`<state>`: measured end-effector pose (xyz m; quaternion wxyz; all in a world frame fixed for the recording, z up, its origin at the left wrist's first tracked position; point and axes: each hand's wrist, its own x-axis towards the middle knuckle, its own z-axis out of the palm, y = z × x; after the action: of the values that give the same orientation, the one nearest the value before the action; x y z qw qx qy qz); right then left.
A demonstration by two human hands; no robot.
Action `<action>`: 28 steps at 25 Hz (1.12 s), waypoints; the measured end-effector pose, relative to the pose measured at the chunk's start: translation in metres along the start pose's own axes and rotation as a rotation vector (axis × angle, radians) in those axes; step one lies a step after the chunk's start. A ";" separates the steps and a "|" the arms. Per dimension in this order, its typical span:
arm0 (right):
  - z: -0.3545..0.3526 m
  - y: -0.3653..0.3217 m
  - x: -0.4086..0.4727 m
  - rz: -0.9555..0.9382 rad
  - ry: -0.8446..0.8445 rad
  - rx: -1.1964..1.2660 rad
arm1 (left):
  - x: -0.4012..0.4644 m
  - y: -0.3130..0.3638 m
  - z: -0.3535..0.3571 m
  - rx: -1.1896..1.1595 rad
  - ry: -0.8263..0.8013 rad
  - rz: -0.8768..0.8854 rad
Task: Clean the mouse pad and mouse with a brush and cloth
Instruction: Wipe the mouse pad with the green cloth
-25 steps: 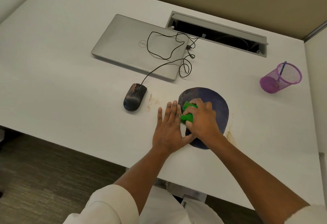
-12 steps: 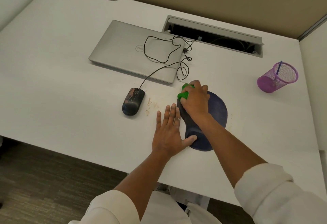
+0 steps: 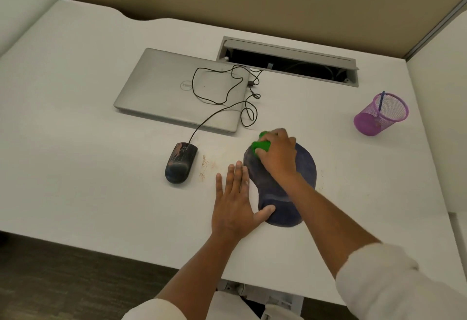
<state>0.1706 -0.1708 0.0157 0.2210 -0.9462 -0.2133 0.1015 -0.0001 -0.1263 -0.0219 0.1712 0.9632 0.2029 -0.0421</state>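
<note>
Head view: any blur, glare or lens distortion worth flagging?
Head view: even, soft light, no glare, faint shadows; wide-angle bending of the desk edges; slight motion blur on the right hand and green brush; left hand, mouse and laptop fairly sharp.

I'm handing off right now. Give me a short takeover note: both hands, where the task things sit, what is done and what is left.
Right hand grips the green brush at the far left edge of the dark blue rounded mouse pad.
Left hand lies flat on the white desk, thumb on the pad's near edge.
Black corded mouse sits left of the pad, smeared and untouched; brown crumbs lie between them.
Done: pad brushing under way.
Left: finish the pad, brush the mouse, wipe both. No cloth is in view.
</note>
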 end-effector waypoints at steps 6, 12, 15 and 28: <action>-0.030 -0.004 0.018 0.057 0.022 0.115 | -0.002 0.000 -0.004 0.003 0.003 0.006; 0.006 -0.002 -0.033 -0.129 -0.001 -0.077 | -0.001 0.000 0.002 0.017 0.027 0.012; 0.003 -0.011 0.007 -0.069 -0.001 -0.092 | -0.001 0.000 -0.001 0.016 -0.007 0.003; -0.015 0.016 -0.053 -0.170 0.072 -0.464 | 0.000 -0.001 0.002 0.024 0.025 0.011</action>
<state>0.1338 -0.2133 0.0267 0.0133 -0.9533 -0.3018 -0.0029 -0.0001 -0.1264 -0.0238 0.1574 0.9668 0.1990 -0.0315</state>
